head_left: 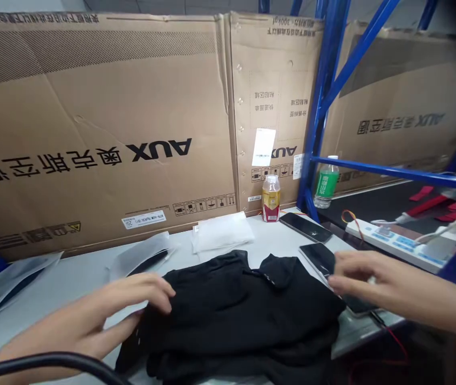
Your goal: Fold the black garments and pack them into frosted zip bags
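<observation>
A black garment [236,315] with a collar lies loosely folded on the light grey table [91,272]. At its left edge is my left hand [119,305], thumb and fingers apart, fingertips over the cloth. To the right of the garment, my right hand [360,275] hovers above dark phones, its thumb and fingers curled toward each other; whether anything sits between them is too unclear to tell. One phone [318,256] lies partly beneath that hand, and another phone [306,226] rests farther back.
Large cardboard boxes [103,107] stand behind the table beside a blue metal frame [328,80]. A yellow-red bottle [271,199], a green-labelled bottle [326,184], a white plastic bag [222,232], more bags [11,283], a power strip [396,243] and a black cable [51,359] are around.
</observation>
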Demonstrator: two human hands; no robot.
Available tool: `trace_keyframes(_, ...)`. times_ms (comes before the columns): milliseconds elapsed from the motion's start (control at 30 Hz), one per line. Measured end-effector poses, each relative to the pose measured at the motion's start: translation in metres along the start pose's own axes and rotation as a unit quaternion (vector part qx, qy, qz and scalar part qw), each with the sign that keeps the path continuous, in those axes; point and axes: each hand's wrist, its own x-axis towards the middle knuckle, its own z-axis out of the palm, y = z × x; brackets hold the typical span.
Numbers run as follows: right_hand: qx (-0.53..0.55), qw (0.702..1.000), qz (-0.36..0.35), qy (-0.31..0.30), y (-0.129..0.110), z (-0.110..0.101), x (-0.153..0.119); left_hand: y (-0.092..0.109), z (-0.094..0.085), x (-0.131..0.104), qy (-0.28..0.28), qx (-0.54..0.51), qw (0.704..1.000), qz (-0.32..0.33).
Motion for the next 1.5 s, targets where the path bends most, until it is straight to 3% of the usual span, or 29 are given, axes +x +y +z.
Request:
trace_keyframes(100, 0.013, 0.999, 0.002, -0.036, -0.003, 0.013, 0.019, -0.007, 0.001, 0.025, -0.096, -0.11, 0.988, -0.046)
trace_keyframes(167, 0.01, 0.996, 0.014, -0.087, 0.003, 0.018, 0.025, -0.008, 0.006, 0.04, -0.129, -0.128, 0.981, -0.065)
trace_keyframes(267, -0.015, 0.988, 0.058, -0.145, 0.017, 0.021, 0.025, -0.009, 0.016, 0.05, -0.174, -0.141, 0.974, -0.036)
trace_keyframes(333, -0.032, 0.987, 0.067, -0.143, 0.021, 0.019, 0.025, -0.012, 0.02, 0.049, -0.19, -0.148, 0.97, -0.003)
trace_keyframes(433, -0.032, 0.994, 0.047, -0.093, 0.02, 0.012, 0.028, -0.017, 0.019, 0.049, -0.197, -0.158, 0.968, 0.011)
trace_keyframes(533, -0.037, 0.996, 0.078, 0.019, 0.02, 0.01, 0.033, -0.015, 0.014, 0.059, -0.193, -0.19, 0.963, -0.003)
trace_keyframes(600, -0.096, 0.982, 0.116, 0.114, 0.023, 0.014, 0.035, -0.009, 0.013, 0.07, -0.191, -0.201, 0.961, -0.006)
trace_keyframes(667, -0.166, 0.966, 0.114, 0.164, 0.024, 0.02, 0.036, 0.001, 0.014, 0.082, -0.194, -0.177, 0.965, -0.017)
trace_keyframes(733, -0.179, 0.973, 0.075, 0.125, 0.018, 0.023, 0.033, 0.014, 0.018, 0.092, -0.204, -0.133, 0.97, -0.019)
trace_keyframes(800, -0.127, 0.991, 0.051, 0.005, 0.004, 0.023, 0.026, 0.026, 0.024, 0.1, -0.215, -0.09, 0.973, -0.005)
trace_keyframes(900, -0.043, 0.981, 0.077, -0.173, -0.026, 0.022, 0.015, 0.04, 0.034, 0.109, -0.219, -0.03, 0.975, 0.011)
trace_keyframes(967, -0.045, 0.97, 0.106, -0.214, -0.041, 0.025, 0.011, 0.044, 0.04, 0.115, -0.22, 0.016, 0.975, 0.025)
trace_keyframes(1133, -0.058, 0.964, 0.089, -0.242, -0.059, 0.031, 0.01, 0.037, 0.052, 0.143, -0.147, 0.152, 0.977, 0.01)
trace_keyframes(1267, -0.019, 0.95, 0.061, -0.305, -0.062, 0.024, 0.006, 0.035, 0.052, 0.157, -0.077, 0.181, 0.98, -0.026)
trace_keyframes(1367, 0.068, 0.945, 0.042, -0.318, -0.045, 0.015, 0.012, 0.045, 0.04, 0.139, -0.128, 0.097, 0.986, 0.037)
trace_keyframes(1433, 0.065, 0.963, 0.063, -0.255, -0.025, 0.01, 0.019, 0.052, 0.03, 0.117, -0.192, -0.007, 0.979, 0.069)
trace_keyframes(1500, 0.001, 0.98, 0.094, -0.177, -0.005, 0.009, 0.025, 0.057, 0.021, 0.094, -0.213, -0.059, 0.974, 0.057)
